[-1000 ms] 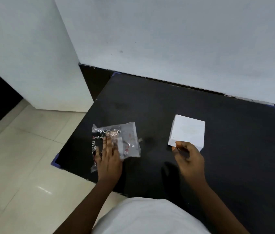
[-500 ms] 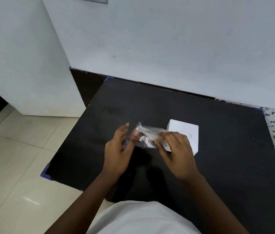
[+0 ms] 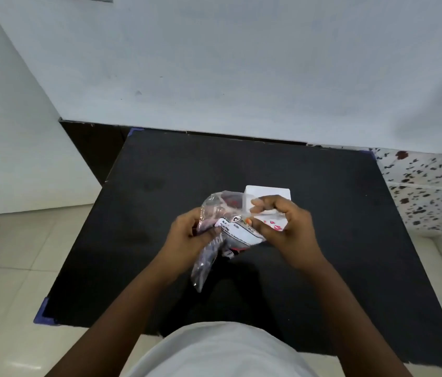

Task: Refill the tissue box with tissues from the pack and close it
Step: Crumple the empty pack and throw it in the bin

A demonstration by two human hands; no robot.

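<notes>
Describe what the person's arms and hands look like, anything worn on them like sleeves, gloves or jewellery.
Both the left hand and right hand are bare: no gloves, rings, watch or bracelets show. The forearms are uncovered, with no sleeves reaching them in view. The only clothing visible is a light grey garment on the torso.

Black table (image 3: 323,240) in front of me, blue tape on the corners, w/ just the white box (image 3: 267,192) sitting on it, mid-table.

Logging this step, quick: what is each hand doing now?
Left hand: closed on the tissue pack.
Right hand: fingers pinching the tissue pack.
</notes>
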